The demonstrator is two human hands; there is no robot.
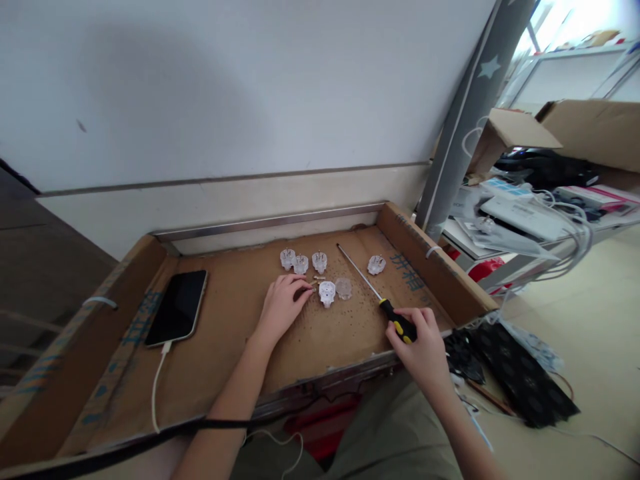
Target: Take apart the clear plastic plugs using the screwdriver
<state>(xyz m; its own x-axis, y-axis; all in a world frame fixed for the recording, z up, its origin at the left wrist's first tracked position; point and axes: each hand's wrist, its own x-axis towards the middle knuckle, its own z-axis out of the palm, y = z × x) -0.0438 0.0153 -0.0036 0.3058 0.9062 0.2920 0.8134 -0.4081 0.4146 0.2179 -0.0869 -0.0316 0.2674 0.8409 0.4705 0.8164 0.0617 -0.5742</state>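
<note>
My right hand (417, 337) is wrapped round the black and yellow handle of a screwdriver (399, 323). Its long shaft lies over the cardboard, tip pointing to the far left. My left hand (285, 307) rests on the cardboard, thumb and fingertips bent together beside small brass pieces (319, 277); what they pinch is too small to make out. Just right of those fingers sits an opened white plug body (327, 293), with a clear plastic cover (343, 288) beside it. Farther back stand clear plugs with metal pins (319, 261), and one more plug (376, 265) lies to the right.
A cardboard-lined tray with raised sides (440, 273) holds everything. On its left lies a phone (177, 307) with a white charging cable (159, 380). A black strap (225, 423) crosses my left forearm. Dark specks dot the cardboard. A cluttered shelf (520, 233) stands at right.
</note>
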